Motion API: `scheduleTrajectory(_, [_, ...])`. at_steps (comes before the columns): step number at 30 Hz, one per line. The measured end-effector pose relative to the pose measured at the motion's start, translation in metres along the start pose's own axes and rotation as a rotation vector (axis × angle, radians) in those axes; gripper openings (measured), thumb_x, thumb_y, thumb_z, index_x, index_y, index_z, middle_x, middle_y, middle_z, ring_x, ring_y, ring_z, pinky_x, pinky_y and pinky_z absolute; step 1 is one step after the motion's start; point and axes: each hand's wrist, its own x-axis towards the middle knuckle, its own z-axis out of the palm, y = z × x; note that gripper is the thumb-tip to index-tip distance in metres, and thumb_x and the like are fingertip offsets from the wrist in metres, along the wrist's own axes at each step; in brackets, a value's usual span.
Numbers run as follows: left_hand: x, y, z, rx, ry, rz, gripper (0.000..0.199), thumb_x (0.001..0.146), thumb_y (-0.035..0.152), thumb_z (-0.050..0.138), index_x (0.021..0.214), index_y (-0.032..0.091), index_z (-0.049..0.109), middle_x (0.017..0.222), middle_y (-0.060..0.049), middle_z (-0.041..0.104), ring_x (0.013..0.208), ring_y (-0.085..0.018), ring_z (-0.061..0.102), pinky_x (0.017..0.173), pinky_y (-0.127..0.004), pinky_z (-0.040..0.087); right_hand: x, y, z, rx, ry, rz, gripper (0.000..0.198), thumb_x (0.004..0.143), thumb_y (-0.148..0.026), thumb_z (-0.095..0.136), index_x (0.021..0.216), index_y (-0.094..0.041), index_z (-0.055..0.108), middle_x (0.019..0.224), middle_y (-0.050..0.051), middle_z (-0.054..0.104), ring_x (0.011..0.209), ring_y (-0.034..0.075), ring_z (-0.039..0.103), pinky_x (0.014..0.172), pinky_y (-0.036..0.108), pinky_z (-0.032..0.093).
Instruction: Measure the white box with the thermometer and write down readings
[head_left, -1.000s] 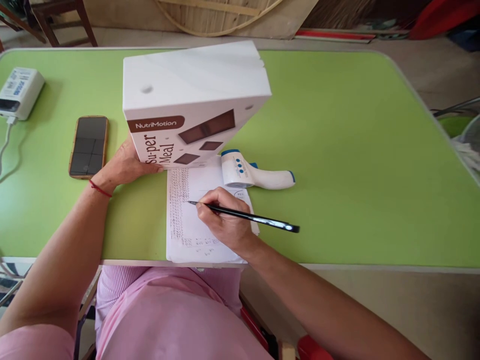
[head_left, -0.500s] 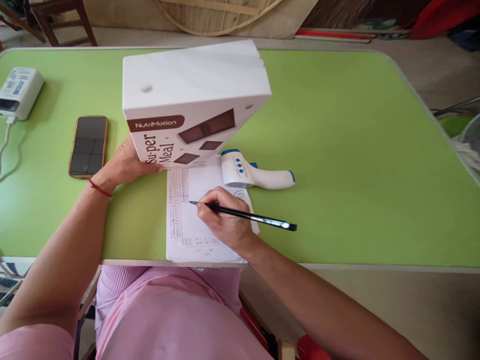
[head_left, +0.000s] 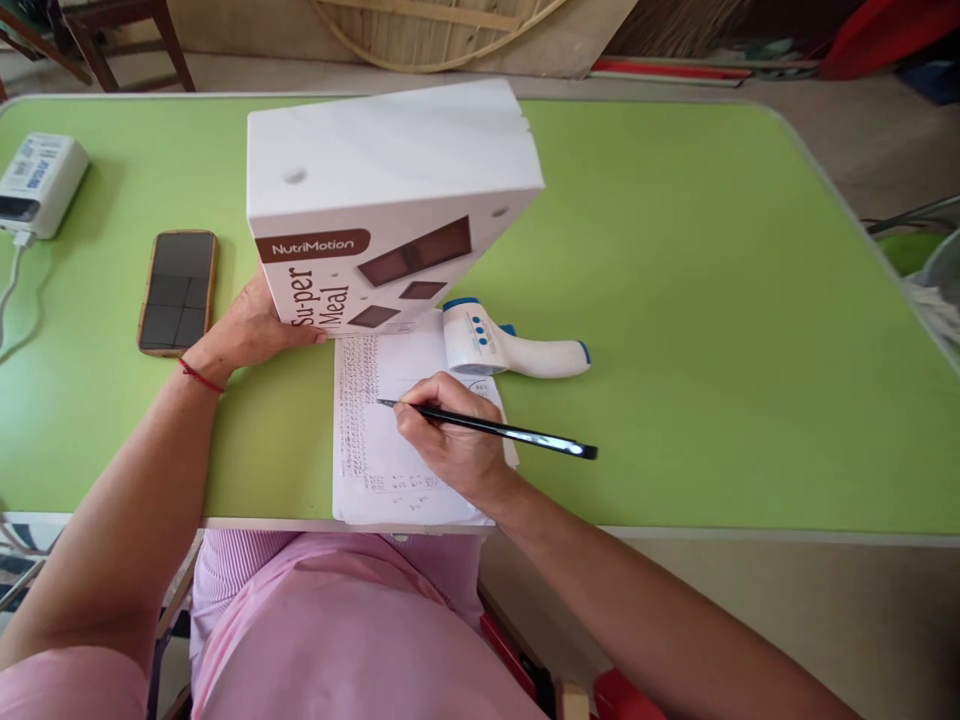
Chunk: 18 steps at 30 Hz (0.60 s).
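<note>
My left hand (head_left: pixel 259 325) grips the lower left corner of a white box (head_left: pixel 390 150) printed "NutriMotion Su-per Meal"; the thumb lies along its bottom edge and the other fingers are hidden behind it. In my right hand (head_left: pixel 450 435) a black pen (head_left: pixel 517 433) is pinched, its tip at the paper surface. Under that hand lie stacked paper sheets (head_left: pixel 352 500) with columns of small handwriting at the left and rows near the bottom. A white and blue infrared thermometer (head_left: pixel 510 345) rests on its side across the upper right of the sheets.
Left of the box, a phone (head_left: pixel 178 292) in an orange-brown case lies on the green table (head_left: pixel 712 320). Farther left is a white device (head_left: pixel 41 185) with a cable plugged in. A wooden chair (head_left: pixel 127 45) stands beyond the table's far left edge.
The pen's rear end has swung very slightly to the right, with its tip staying near the same spot. The left hand and box look almost unmoved.
</note>
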Motion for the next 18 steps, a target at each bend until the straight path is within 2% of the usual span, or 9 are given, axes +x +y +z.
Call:
scheduleTrajectory(5, [-0.0002,-0.0008,0.0004,0.012,0.024,0.000,0.058,0.064,0.044,0.089,0.111,0.018,0.066,0.111,-0.010,0.072,0.122,-0.037,0.061,0.110,-0.055,0.045,-0.0007,0.0004,0.0006,0.002,-0.006,0.007,0.018,0.082,-0.016,0.058,0.068,-0.023,0.050,0.053,-0.008,0.054,0.044,0.007,0.048,0.044,0.019,0.037])
scheduleTrajectory(11, [-0.0002,-0.0024,-0.0004,-0.003,0.012,-0.011,0.059,0.063,0.043,0.090,0.112,0.019,0.067,0.112,-0.010,0.073,0.115,-0.036,0.065,0.110,-0.055,0.045,-0.0009,0.0004,0.0000,-0.019,-0.032,0.068,0.018,0.083,-0.023,0.057,0.067,-0.024,0.050,0.053,-0.006,0.055,0.044,0.009,0.049,0.044,0.021,0.039])
scheduleTrajectory(14, [0.0004,-0.0034,-0.0001,0.004,0.020,-0.006,0.063,0.063,0.044,0.090,0.116,0.020,0.066,0.115,-0.011,0.072,0.119,-0.036,0.063,0.110,-0.055,0.045,-0.0007,-0.0003,-0.0005,-0.034,-0.045,0.104,0.017,0.082,-0.025,0.057,0.066,-0.024,0.050,0.052,-0.006,0.056,0.044,0.010,0.049,0.044,0.022,0.040])
scheduleTrajectory(18, [0.0002,-0.0030,0.0004,-0.006,0.012,-0.010,0.062,0.063,0.046,0.089,0.116,0.021,0.066,0.116,-0.010,0.072,0.122,-0.037,0.061,0.108,-0.054,0.048,-0.0001,-0.0003,-0.0009,-0.026,-0.015,0.081,0.017,0.081,-0.022,0.056,0.066,-0.024,0.049,0.051,-0.006,0.055,0.043,0.010,0.047,0.044,0.022,0.038])
